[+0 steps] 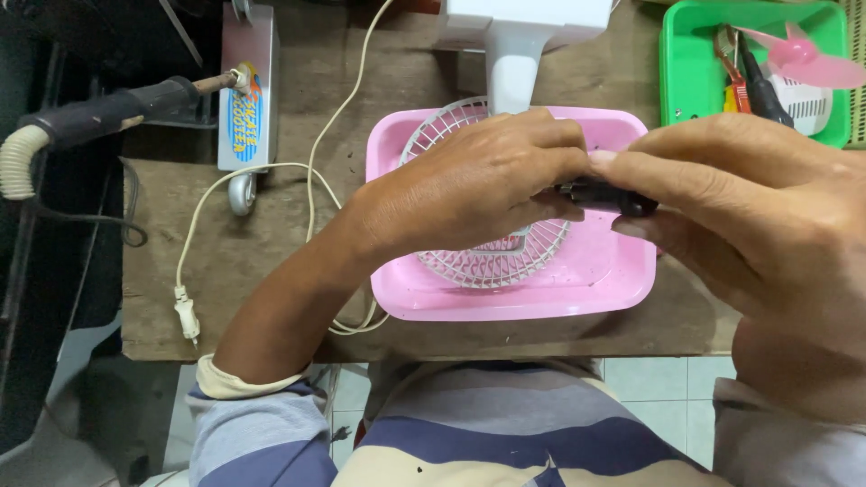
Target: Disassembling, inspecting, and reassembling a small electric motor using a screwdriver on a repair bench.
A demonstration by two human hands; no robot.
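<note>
Both hands meet over a pink plastic tray (pixel 622 280) on a wooden table. My left hand (pixel 478 180) and my right hand (pixel 749 207) pinch a small black part (pixel 606 197) between their fingertips. In the tray under the hands lies a white round fan grille (pixel 505 261), partly hidden by my left hand. A white fan body (pixel 519 45) stands just behind the tray.
A green tray (pixel 686 72) at the back right holds a pink fan blade (pixel 807 59), pliers and a white part. A white power cord with a plug (pixel 187 316) runs across the left of the table. A soldering iron (pixel 117 108) lies at the far left.
</note>
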